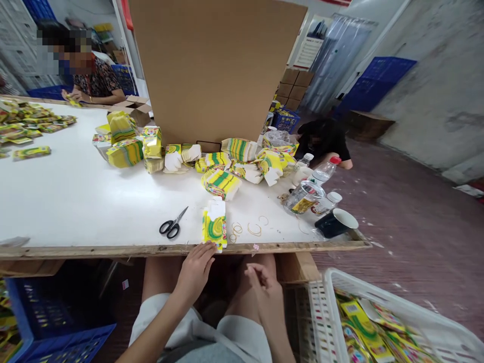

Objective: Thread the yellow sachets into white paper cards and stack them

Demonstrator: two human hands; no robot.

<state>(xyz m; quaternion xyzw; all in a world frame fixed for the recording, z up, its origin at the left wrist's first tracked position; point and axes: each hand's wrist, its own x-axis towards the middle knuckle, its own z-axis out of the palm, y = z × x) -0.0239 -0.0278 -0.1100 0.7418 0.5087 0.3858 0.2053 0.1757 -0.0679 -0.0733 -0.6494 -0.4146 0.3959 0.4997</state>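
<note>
My left hand [194,272] reaches up to the table's wooden front edge [113,250], fingers loosely spread, fingertips just below a small stack of yellow-green flat cartons [214,225] standing on the white tabletop. It holds nothing. My right hand [264,287] hovers below the table edge over my lap, fingers curled with thumb and forefinger close together; whether anything is between them I cannot make out. Several rubber bands [254,229] lie right of the stack. Black-handled scissors [173,225] lie to its left.
More bundles of yellow-green cartons [221,182] heap before a big upright cardboard sheet [212,70]. Bottles, a jar [303,196] and a dark cup [336,222] crowd the right corner. A white crate of cartons [378,327] sits at my right, a blue crate [56,322] at left. Other people work nearby.
</note>
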